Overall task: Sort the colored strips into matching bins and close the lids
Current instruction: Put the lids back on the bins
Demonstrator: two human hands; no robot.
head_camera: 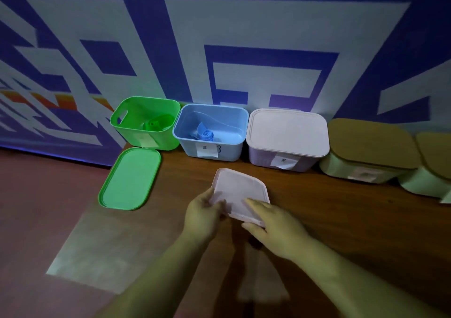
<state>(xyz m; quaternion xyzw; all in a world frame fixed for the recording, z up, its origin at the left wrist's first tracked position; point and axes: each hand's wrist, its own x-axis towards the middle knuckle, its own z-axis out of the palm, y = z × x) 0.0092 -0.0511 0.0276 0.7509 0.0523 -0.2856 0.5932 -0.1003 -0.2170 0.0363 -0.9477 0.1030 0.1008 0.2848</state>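
Note:
Both hands hold a pale lid (238, 188) tilted above the table in front of the blue bin. My left hand (203, 214) grips its left edge and my right hand (271, 225) its near right edge. The blue bin (234, 148) stands uncovered with a rolled blue strip (205, 134) inside. Left of it the green bin (127, 125) is uncovered too and holds a rolled green strip (156, 123). Its green lid (129, 180) lies flat on the table in front of it. The purple bin (280, 158) to the right has its pale lid (288, 131) on.
Two light green bins with tan lids (371, 142) (436, 154) stand at the right end of the row. A blue and white patterned wall (219, 49) rises right behind the bins. The wooden table (341, 208) extends to the right and near side.

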